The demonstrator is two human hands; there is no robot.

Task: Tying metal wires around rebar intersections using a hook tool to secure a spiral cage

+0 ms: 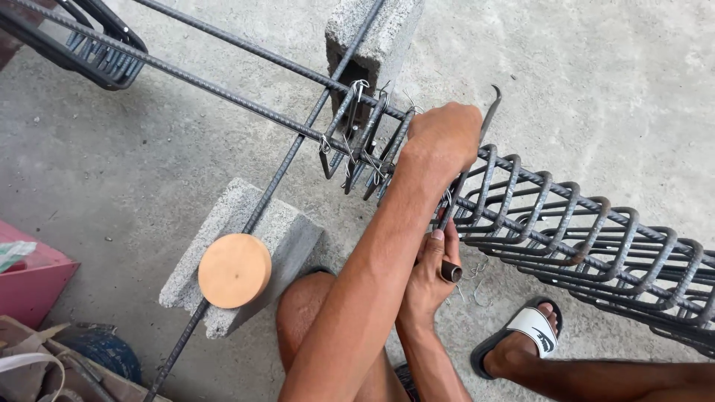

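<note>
Clutching a hooked tool (488, 119), left hand (442, 141) grip closed; right hand (432, 275) pinching rebar (477, 205).

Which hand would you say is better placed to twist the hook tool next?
Probably the right hand: its fingers grip the hook tool, while the left hand holds the rebar cage.

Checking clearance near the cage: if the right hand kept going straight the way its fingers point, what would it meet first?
Probably the stirrups just above it: the right hand points up toward the bar under the left hand. Depth is unclear.
</note>
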